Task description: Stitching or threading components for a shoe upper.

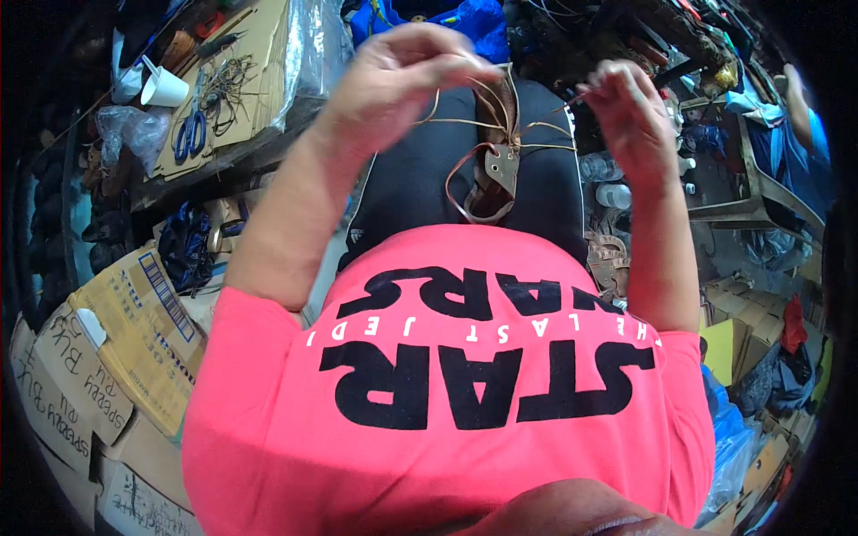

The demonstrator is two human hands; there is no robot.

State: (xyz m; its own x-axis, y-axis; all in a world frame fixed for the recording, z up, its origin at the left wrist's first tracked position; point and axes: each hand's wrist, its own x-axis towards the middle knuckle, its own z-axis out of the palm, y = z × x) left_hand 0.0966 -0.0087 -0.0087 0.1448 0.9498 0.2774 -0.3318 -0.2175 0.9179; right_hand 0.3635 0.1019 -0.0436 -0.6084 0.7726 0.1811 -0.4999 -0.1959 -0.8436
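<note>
A brown leather sandal piece (497, 174) lies on my lap over black trousers, with thin tan cords (536, 134) running up from it. My left hand (398, 76) is raised above the lap, its fingers pinched on the cords near their upper ends. My right hand (626, 112) is held up to the right, pinching a thin cord end between its fingertips. The cords stretch between both hands and the leather piece. My pink printed shirt fills the lower middle.
A cardboard-covered bench (241, 80) at the upper left carries blue-handled scissors (189, 134), a white paper cup (164, 87) and loose cord. Cardboard boxes (107, 357) stack at the lower left. Another person (804, 116) sits at the far right among clutter and plastic bottles (603, 179).
</note>
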